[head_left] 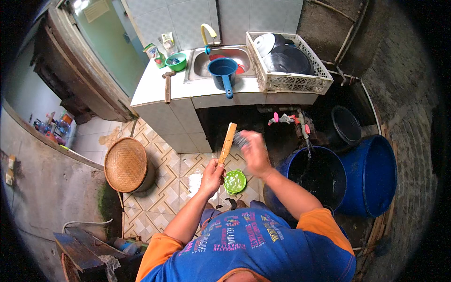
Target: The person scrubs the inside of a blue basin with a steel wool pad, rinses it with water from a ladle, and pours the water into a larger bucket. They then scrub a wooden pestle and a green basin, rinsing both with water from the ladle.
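My left hand (pixel 212 178) is closed around the lower end of a flat strip (pixel 227 142), which looks wooden. The strip is yellow-brown, tilts slightly to the right and carries white patches like suds. Just right of its upper half is my right hand (pixel 256 155), blurred by motion. Grey, wiry material (pixel 241 140), apparently a metal scouring pad, sits at my right fingertips; whether it touches the strip is unclear. Beneath my hands, on the patterned tile floor, stands a small green bowl (pixel 235 181) with white patches inside.
A steel sink (pixel 197 65) holds red items, with a blue dipper (pixel 223 72) at its front. Beside it are a hammer (pixel 168 86), a green bowl (pixel 180 63) and a crate (pixel 292 84) of cookware. Water runs into a blue barrel (pixel 343 169). A woven basket (pixel 125 164) stands left.
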### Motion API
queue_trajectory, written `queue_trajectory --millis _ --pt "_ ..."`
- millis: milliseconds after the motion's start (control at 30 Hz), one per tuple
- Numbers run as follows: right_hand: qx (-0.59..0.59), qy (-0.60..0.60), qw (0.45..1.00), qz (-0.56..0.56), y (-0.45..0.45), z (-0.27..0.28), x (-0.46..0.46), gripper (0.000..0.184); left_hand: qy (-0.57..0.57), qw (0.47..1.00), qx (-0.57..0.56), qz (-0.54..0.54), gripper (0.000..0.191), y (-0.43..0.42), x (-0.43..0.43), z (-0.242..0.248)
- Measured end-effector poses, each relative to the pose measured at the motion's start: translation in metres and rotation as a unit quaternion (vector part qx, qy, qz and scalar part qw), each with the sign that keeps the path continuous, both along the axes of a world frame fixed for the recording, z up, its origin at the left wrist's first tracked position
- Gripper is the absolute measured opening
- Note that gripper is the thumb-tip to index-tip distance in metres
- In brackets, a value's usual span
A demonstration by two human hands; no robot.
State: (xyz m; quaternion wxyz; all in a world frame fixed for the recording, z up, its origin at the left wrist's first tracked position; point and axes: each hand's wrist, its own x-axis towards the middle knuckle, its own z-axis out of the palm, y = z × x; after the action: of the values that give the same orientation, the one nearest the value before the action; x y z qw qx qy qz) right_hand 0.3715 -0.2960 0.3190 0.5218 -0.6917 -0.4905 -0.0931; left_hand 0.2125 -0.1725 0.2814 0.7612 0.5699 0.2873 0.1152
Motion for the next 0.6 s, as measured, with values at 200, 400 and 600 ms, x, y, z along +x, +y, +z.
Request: queue_trajectory --millis 200,400,600 --pt "-0.07 -0.232 0.969 0.047 0.016 -0.045 0.01 0.035 -0.025 0.987 0.123 -0.1 0.015 -0.009 0.005 -0.028" --pt "-0.068 -0.209 0.97 0.104 0.013 -0.04 -0.003 0.027 -0.005 0.972 0.223 -0.074 0.015 -0.015 -0.005 -0.034" --pt "-0.109 -0.171 0.973 -0.107 0.023 -0.018 0.025 0.023 0.044 0.95 0.301 -0.075 0.018 -0.018 -0.008 -0.014"
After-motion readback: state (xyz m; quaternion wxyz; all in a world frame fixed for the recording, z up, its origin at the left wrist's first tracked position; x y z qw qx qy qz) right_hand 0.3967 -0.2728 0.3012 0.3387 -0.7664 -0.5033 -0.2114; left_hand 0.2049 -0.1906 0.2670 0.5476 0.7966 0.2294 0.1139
